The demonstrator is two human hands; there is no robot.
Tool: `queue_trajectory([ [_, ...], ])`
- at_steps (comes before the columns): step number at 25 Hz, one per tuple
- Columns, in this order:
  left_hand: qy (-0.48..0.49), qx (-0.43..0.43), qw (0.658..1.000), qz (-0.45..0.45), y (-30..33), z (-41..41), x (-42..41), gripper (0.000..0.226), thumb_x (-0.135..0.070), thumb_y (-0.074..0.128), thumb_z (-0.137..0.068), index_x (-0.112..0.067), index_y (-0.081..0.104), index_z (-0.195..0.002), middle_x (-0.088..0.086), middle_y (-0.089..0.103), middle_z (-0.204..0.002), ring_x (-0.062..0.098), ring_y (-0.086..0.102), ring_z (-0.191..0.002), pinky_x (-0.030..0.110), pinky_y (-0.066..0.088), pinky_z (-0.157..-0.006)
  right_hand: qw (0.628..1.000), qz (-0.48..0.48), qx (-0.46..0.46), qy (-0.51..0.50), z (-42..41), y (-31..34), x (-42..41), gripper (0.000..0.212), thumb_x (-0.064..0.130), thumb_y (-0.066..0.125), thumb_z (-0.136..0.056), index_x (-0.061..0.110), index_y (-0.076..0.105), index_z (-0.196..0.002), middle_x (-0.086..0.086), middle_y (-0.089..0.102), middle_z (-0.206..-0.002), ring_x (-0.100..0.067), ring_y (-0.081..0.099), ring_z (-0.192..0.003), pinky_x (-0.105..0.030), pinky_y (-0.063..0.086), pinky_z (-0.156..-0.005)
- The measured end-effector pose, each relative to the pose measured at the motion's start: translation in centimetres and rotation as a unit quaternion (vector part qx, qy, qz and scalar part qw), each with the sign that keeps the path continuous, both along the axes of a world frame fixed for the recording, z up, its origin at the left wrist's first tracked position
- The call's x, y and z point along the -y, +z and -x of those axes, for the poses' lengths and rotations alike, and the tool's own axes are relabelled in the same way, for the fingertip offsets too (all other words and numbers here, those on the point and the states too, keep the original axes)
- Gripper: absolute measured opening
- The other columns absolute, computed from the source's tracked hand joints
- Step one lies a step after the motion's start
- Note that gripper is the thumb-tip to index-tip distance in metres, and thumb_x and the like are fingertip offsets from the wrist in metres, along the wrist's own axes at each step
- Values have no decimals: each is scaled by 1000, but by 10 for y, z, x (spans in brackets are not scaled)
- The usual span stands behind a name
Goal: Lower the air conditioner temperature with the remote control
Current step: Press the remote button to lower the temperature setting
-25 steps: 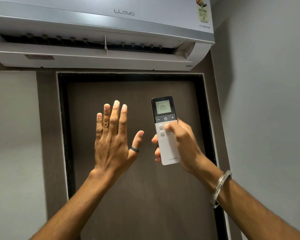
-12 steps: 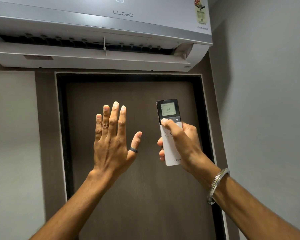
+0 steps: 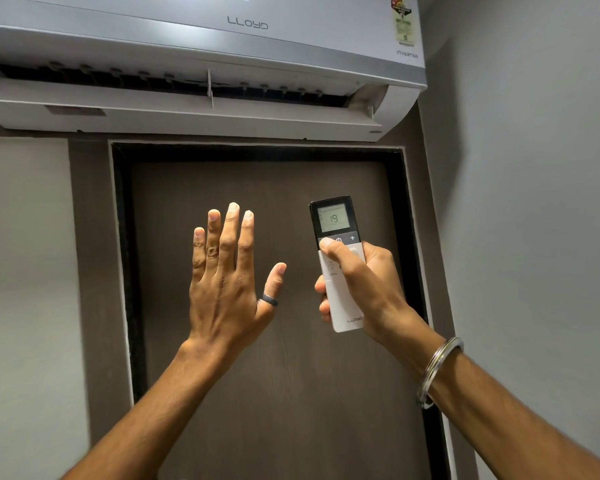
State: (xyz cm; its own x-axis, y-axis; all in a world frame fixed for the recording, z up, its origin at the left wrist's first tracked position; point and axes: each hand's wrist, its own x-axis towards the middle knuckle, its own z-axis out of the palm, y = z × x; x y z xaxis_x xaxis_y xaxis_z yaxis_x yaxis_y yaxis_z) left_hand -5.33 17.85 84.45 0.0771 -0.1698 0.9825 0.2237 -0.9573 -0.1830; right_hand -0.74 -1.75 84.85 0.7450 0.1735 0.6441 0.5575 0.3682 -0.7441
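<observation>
From the head camera I see the white wall-mounted Lloyd air conditioner (image 3: 201,60) spanning the top from 10 to 1 o'clock, its flap open, above a dark brown wooden door (image 3: 264,393). Nothing stands between it and the slim white remote control with a black display top (image 3: 338,265), just right of centre at 3 o'clock. Its long axis runs nearly upright, display end toward 12 o'clock, screen reading 19. My right hand (image 3: 364,289) is wrapped around the remote's lower body, thumb on the dark button strip. My left hand (image 3: 226,282) is raised flat at centre, fingers spread, holding nothing, a dark ring (image 3: 269,300) on its thumb. A metal bangle (image 3: 437,370) circles my right wrist.
</observation>
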Motion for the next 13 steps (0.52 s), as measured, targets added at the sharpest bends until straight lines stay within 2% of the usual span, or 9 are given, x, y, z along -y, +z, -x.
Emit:
queue_trajectory([
  [6, 4, 4, 1000, -1, 2, 0, -3, 82, -56, 41, -101, -6, 23, -163, 16, 14, -173, 35, 6, -161, 50, 3, -132, 999, -27, -21, 42, 2, 1, -3, 30, 38, 73, -100, 11, 63, -90, -12, 71, -62, -27, 62, -38, -36, 59, -43],
  [13, 4, -5, 1000, -6, -3, 2, -3, 82, -58, 38, -102, -6, 24, -163, 17, 15, -172, 35, 6, -161, 49, 3, -132, 999, -27, -20, 35, 3, 3, -6, 31, 38, 72, -101, 10, 63, -93, -12, 71, -62, -27, 62, -39, -34, 58, -44],
])
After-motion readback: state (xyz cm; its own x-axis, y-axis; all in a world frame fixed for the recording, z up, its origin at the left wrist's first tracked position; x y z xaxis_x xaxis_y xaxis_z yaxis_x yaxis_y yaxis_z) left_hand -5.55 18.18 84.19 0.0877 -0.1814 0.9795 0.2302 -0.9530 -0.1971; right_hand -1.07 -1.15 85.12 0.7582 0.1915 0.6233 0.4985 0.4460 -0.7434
